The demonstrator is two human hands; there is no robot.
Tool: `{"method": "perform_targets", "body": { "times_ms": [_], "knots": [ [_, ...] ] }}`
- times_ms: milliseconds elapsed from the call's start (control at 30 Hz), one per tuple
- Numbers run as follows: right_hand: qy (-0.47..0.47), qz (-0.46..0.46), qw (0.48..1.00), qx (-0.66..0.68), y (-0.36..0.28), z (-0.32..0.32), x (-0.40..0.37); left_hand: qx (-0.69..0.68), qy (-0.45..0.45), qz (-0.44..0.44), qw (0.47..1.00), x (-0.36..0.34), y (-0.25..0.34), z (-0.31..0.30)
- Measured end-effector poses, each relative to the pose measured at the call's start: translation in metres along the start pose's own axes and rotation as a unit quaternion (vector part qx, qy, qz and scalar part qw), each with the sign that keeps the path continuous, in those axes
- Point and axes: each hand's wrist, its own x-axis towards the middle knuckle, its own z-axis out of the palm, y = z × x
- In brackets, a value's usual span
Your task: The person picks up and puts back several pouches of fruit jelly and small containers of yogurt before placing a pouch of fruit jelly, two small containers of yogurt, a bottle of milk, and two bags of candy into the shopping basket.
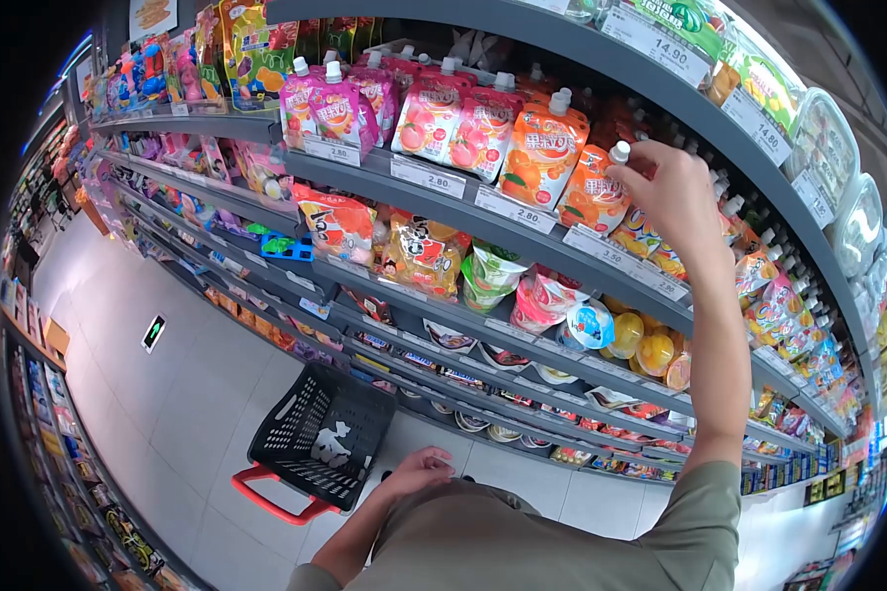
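Note:
My right hand [665, 185] reaches to the upper shelf, its fingers closed on the white cap of an orange spouted pouch [593, 189]. The pouch leans a little and its base is at the shelf edge. Left of it stands another orange pouch [540, 153], then pink peach pouches [429, 116]. My left hand [422, 470] hangs low in front of my body, fingers loosely curled and partly apart, with nothing visible in it, close to the black basket.
A black shopping basket [337, 424] with a red handle stands on the tiled floor, a white item inside. An upper shelf edge [601, 59] juts out above my right hand. Lower shelves hold snack bags [424, 256] and jelly cups [655, 353].

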Motion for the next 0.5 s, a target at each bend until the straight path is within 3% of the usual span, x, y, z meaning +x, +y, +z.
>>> {"method": "perform_targets", "body": {
  "times_ms": [33,100,167,500],
  "knots": [
    [0.017,-0.035,0.999,-0.017,-0.001,0.001,-0.001,-0.014,-0.005,0.002,1.000,0.001,-0.003,0.000],
    [-0.008,-0.005,1.000,-0.025,-0.003,0.002,-0.001,-0.011,-0.007,0.006,1.000,0.002,-0.006,0.000],
    [0.083,-0.070,0.994,0.004,0.000,0.009,-0.001,-0.008,-0.006,0.008,1.000,0.001,-0.007,-0.001],
    [0.072,-0.045,0.996,0.000,0.015,0.025,0.013,-0.008,0.004,0.002,1.000,-0.001,-0.015,0.000]
  ]
}}
